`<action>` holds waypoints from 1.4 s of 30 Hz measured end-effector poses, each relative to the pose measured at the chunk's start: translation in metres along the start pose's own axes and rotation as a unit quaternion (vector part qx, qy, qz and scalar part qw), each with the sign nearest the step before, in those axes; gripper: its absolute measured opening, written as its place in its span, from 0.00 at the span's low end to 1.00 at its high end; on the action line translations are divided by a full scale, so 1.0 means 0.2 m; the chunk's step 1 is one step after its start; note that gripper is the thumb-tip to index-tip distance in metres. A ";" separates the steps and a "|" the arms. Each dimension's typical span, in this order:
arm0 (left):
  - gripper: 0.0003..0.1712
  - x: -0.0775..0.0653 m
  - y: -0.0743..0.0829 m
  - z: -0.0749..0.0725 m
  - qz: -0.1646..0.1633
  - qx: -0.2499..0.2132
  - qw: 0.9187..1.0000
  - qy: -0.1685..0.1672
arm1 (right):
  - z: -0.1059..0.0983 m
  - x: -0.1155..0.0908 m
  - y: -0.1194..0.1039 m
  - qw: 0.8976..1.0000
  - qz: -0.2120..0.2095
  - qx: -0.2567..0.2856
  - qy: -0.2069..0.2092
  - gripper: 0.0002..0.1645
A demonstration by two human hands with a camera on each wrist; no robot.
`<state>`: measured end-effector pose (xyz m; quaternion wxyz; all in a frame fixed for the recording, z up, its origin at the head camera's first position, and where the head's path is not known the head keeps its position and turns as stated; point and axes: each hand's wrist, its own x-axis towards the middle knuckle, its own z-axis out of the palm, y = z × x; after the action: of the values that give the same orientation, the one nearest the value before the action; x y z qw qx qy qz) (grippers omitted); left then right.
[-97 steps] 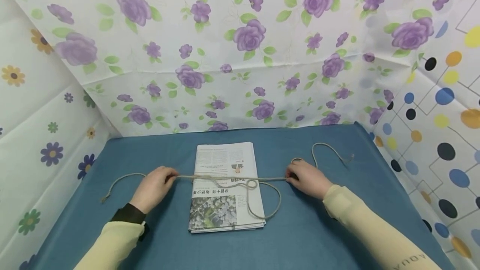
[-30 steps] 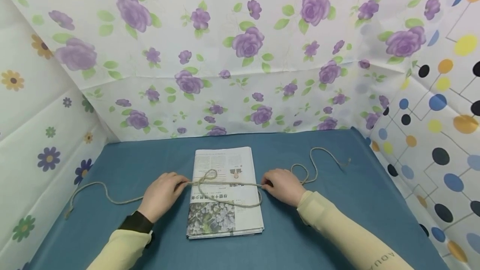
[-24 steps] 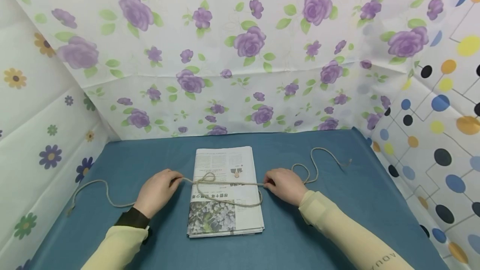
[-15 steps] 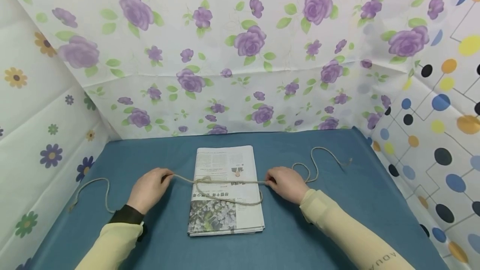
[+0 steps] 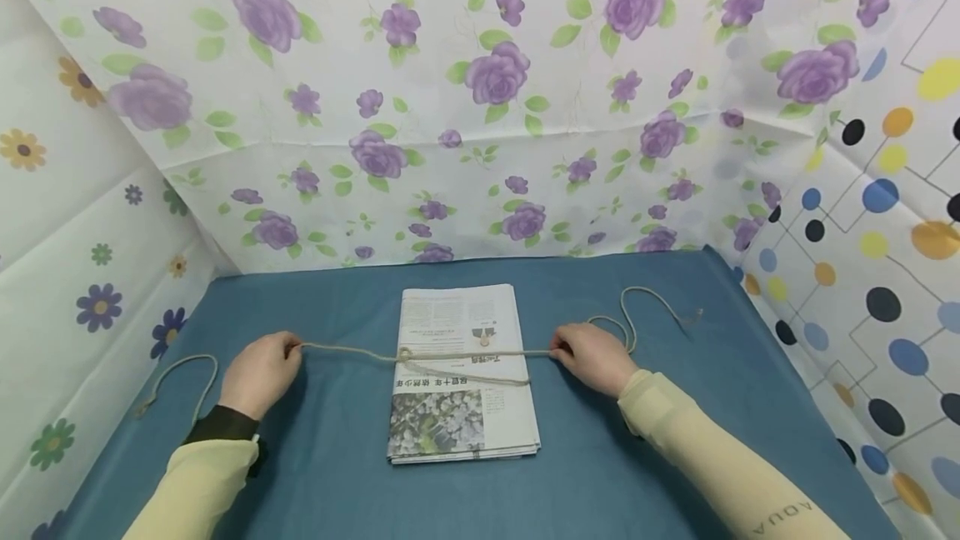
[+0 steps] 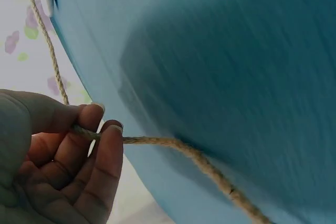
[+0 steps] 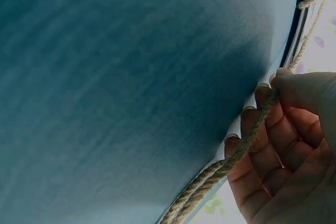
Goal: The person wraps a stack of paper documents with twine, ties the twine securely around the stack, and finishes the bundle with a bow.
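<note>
A folded stack of newspaper lies flat on the blue cloth. Across its top runs a thin twine rope, with a small loop or knot near the paper's left edge. My left hand, well left of the paper, pinches the rope between thumb and fingertips; the left wrist view shows the twine passing through that pinch. Just right of the paper, my right hand pinches the other part of the rope. In the right wrist view, twine crosses below those fingers. A second strand sags across the print.
A loose rope end curves over the cloth at the left, another at the back right. Blue cloth covers the table. Floral sheeting rises behind, with patterned sheets at the sides.
My left hand has drawn the rope away to the left. The loop on the newspaper has shrunk toward its left edge, and the slack strand has tightened. My right hand has shifted slightly right.
</note>
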<state>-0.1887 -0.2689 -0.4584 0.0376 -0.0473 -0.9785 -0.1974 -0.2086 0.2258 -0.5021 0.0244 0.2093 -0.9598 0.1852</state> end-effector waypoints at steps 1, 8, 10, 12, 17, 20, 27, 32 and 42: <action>0.13 0.00 -0.02 -0.01 -0.006 0.004 1.000 -0.001 | 0.00 0.00 0.00 1.000 0.000 0.000 0.000 0.04; 0.16 -0.02 -0.06 -0.02 -0.035 0.033 0.999 -0.019 | -0.01 0.00 -0.01 1.000 -0.002 -0.004 0.004 0.04; 0.18 -0.03 -0.04 -0.01 -0.030 0.044 0.998 -0.027 | -0.02 0.00 -0.02 1.000 0.000 -0.004 0.003 0.04; 0.21 -0.03 0.00 0.02 -0.013 0.050 0.998 -0.026 | -0.02 0.00 -0.03 1.000 0.002 0.000 -0.001 0.03; 0.27 -0.04 0.19 0.10 0.067 0.009 0.998 -0.013 | -0.02 0.00 -0.09 1.000 -0.003 0.016 -0.004 0.09; 0.27 -0.04 0.30 0.17 0.119 -0.013 0.992 -0.026 | -0.01 0.02 -0.13 1.000 -0.006 0.018 -0.009 0.12; 0.16 -0.02 0.42 0.29 0.156 0.007 0.988 -0.008 | 0.03 0.05 -0.17 1.000 -0.004 0.016 -0.024 0.06; 0.04 0.00 0.41 0.30 0.164 0.020 0.986 0.031 | 0.03 0.03 -0.16 0.999 0.003 0.036 -0.020 0.01; 0.02 0.02 0.30 0.23 0.145 0.062 0.986 0.057 | -0.02 0.00 -0.08 0.997 0.026 0.067 -0.014 0.04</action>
<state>-0.1890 -0.1958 -0.4769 0.1249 -0.1751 -0.9677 -0.1317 -0.2021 0.2134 -0.4933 -0.0074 0.1882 -0.9507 0.2464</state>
